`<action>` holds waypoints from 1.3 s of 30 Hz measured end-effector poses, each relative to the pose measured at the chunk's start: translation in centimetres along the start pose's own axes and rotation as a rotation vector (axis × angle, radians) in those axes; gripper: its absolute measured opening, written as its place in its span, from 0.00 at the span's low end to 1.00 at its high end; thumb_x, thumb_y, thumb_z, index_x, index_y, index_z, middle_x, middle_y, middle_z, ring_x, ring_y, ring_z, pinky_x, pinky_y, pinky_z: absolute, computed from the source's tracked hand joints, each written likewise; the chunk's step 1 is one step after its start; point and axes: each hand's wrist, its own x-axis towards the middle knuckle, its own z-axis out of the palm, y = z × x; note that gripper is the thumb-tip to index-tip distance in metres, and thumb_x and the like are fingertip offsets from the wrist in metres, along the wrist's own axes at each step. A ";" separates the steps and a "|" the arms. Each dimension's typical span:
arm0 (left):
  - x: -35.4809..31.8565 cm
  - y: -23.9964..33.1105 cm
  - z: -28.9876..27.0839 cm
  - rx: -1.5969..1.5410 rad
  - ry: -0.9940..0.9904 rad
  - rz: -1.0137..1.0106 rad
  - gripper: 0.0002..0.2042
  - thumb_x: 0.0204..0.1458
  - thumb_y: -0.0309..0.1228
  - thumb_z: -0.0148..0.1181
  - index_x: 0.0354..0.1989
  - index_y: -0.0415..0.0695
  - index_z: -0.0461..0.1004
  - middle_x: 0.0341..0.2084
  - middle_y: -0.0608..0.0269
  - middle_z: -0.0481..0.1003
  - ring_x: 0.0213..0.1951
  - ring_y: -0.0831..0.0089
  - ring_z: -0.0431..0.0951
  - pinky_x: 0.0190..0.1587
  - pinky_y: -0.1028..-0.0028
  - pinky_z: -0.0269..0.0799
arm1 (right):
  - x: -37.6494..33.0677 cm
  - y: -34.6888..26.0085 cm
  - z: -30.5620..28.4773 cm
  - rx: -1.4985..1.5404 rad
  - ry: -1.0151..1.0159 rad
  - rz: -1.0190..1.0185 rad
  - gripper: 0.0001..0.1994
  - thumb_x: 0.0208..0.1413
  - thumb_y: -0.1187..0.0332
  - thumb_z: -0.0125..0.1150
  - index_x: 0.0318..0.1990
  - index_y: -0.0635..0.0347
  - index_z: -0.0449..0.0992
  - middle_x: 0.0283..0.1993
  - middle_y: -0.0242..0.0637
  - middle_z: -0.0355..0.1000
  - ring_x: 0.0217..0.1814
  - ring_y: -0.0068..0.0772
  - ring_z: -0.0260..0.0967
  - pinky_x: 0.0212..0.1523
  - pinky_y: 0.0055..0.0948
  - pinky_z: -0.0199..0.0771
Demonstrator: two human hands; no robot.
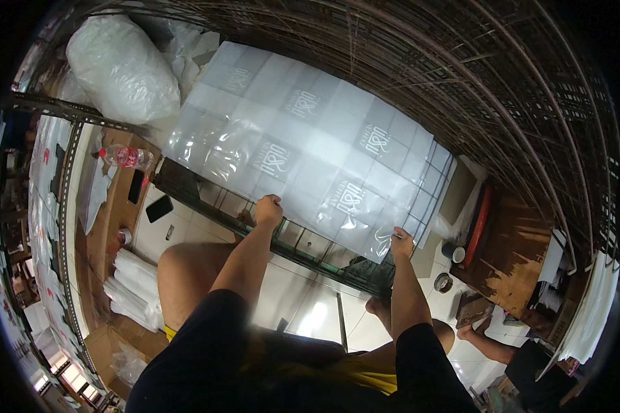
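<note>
A large translucent plastic sheet (269, 124) printed with several white emblems lies spread over a wire rack (437, 162). My left hand (269, 210) is closed on the sheet's near edge, around its middle. At the near right corner my right hand (401, 242) pinches the same sheet, where the plastic shines and creases. Both forearms reach forward from below. Through the sheet, the rack's wires show as a grid, and a dark green frame (303, 258) runs under the near edge.
Stacked wire racks (489, 89) rise along the far side and right. A bulging plastic bag (120, 69), a bottle (127, 157) and a phone (160, 208) are at left. A cup (455, 253) and a tape roll (443, 282) sit at right, near another person's leg (489, 346).
</note>
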 end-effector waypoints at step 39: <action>-16.2 -3.5 -8.9 0.698 -0.339 0.384 0.16 0.45 0.38 0.55 0.43 0.50 0.69 0.36 0.56 0.74 0.40 0.59 0.75 0.41 0.61 0.72 | -18.3 -1.6 -4.9 0.071 -0.018 0.023 0.17 0.42 0.62 0.62 0.42 0.56 0.75 0.37 0.40 0.74 0.36 0.35 0.72 0.39 0.31 0.71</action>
